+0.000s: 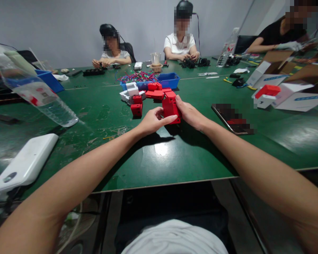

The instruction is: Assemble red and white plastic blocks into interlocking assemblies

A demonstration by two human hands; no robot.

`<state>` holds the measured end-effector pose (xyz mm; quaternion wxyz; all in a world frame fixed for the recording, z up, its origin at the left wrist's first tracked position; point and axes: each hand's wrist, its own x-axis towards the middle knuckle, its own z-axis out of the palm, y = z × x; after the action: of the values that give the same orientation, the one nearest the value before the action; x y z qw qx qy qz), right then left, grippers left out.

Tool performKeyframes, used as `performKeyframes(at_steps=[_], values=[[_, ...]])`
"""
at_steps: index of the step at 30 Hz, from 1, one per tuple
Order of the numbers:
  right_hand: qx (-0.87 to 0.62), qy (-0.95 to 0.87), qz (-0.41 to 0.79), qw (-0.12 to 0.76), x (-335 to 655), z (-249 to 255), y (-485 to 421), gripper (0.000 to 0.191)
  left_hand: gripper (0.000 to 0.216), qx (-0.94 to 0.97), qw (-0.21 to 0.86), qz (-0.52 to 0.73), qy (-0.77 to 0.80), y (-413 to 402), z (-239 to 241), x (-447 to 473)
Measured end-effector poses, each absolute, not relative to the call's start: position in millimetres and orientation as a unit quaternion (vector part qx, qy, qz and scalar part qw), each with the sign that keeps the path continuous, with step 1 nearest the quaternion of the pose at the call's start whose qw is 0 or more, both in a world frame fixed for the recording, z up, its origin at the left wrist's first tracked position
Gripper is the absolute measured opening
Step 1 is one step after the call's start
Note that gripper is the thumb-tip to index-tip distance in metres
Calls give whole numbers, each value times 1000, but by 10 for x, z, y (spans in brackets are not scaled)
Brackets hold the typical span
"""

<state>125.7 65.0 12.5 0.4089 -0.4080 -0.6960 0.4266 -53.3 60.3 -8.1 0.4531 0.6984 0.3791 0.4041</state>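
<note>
red block (170, 106) partly behind left hand (153, 121)

wall (143, 21): pale grey | table (137, 165): green, glossy, bright glare (162, 150) toward near edge | chair (245, 43): black, far side

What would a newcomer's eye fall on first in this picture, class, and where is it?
Probably the bright red plastic block at the centre, held between the left hand and right hand over the green table. Just beyond lies a blue tray with a tangle of coloured wires. A large clear plastic bottle stands out at the left.
</note>
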Motion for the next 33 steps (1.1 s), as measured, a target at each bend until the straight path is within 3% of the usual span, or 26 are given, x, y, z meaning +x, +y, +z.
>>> performKeyframes(at_steps=[7,15,23,33], values=[[-394,-658,500,402,1251,130,644,60,49,674,500,410,356,636,-68,-536],[-425,-611,531,404,1251,122,636,61,48,694,466,403,372,611,-24,-531],[-390,-592,587,390,1226,128,630,47,44,673,485,413,375,587,3,-518],[-374,-571,620,387,1255,103,678,48,47,670,496,411,369,608,-17,-527]])
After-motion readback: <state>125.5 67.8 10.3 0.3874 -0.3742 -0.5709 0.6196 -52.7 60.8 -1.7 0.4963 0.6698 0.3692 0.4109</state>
